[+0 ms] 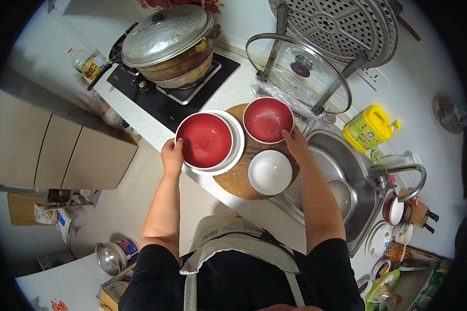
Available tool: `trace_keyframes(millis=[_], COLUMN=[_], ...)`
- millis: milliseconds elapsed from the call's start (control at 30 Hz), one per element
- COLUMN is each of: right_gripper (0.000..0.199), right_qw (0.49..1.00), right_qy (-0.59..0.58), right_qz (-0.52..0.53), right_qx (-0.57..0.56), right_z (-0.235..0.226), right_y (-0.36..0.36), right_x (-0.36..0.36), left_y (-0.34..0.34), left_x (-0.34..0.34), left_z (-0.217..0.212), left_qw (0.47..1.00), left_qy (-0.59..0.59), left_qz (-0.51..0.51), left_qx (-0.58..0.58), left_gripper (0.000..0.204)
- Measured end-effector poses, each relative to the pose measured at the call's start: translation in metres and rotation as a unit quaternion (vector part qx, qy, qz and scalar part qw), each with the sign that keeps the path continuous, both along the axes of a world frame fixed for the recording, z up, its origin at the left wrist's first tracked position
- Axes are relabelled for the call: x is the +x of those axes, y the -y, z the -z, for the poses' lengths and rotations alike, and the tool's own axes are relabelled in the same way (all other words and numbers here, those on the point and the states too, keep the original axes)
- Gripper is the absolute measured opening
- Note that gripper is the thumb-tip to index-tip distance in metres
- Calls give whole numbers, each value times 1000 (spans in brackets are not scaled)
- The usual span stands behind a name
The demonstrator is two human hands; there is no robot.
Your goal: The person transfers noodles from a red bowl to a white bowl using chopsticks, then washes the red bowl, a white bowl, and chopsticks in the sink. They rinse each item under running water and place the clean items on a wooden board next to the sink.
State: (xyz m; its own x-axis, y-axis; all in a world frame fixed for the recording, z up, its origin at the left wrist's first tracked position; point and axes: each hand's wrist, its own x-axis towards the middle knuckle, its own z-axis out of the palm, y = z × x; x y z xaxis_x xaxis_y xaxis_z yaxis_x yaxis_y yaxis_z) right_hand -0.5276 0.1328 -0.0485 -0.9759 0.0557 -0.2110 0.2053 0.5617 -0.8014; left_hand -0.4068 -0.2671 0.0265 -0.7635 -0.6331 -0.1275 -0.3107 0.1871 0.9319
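My left hand (172, 155) grips the near-left rim of a larger bowl (205, 140), red inside with a white rim, thumb over the edge. Under or behind that bowl shows a white plate (238, 142). With my right hand (294, 142) I pinch the lower right rim of a second, smaller red bowl (268, 120). That one is over the far part of a round wooden board (238, 181). A white bowl (270, 172) sits on the board's right side, close to my right wrist. Whether the red bowls are lifted or resting I cannot tell.
A large lidded pot (168, 46) stands on the black stove (155, 103) at the far left. Right of the board is a steel sink (342, 181) with a curved faucet (417, 181). A glass lid (301, 72) leans behind, near a yellow jug (369, 128). Knives (429, 220) stand far right.
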Motion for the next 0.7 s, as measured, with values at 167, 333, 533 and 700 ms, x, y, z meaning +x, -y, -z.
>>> trace_keyframes(millis=[167, 333, 533, 700], right_gripper=[43, 42, 35, 31], right_qw=[987, 957, 917, 899], right_qy=[97, 157, 246, 226], right_qz=[48, 115, 136, 108], right_qx=[-117, -214, -285, -358], right_z=[38, -55, -71, -116], right_y=[5, 31, 14, -8], right_x=[-23, 0, 6, 43], left_y=[-3, -9, -8, -1], left_x=[-9, -6, -10, -9], left_z=[12, -12, -18, 12], left_qw=[993, 971, 948, 958], left_qy=[53, 111, 164, 72], left_qz=[13, 34, 39, 34], left_qx=[-101, -207, -272, -277], left_gripper=[23, 24, 27, 27])
